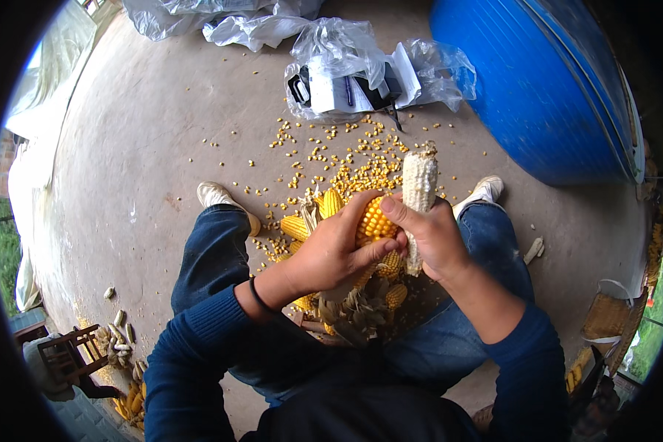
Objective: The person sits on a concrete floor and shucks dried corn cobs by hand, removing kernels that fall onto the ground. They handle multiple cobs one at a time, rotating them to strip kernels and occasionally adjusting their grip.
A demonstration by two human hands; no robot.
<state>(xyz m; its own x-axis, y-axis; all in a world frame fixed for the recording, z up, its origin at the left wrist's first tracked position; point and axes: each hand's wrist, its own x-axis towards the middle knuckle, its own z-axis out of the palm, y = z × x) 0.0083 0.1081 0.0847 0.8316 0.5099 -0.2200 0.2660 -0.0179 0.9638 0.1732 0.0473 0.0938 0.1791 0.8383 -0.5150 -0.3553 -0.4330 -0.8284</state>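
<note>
Yellow corn (376, 222) is in the left hand (339, 243), held up over the grey floor (147, 147) between the person's knees. The left fingers are wrapped around it and clamped on it. The right hand (436, 234) has its fingers closed on a long white cob (420, 177). The right thumb goes across the cob, and its tip touches the yellow corn.

Under the hands is a pile of ears (332, 202), with dry brown husks (361, 313) on the near side. Lots of loose kernels (368, 173) are spread on the floor past the pile. Farther off, a clear plastic bag (339, 48) lies with white papers (328, 94). Right of it is a big blue tub (538, 96). Toward the near left corner of the floor, bare cobs (119, 335) lie beside a brown wooden chair (70, 357).
</note>
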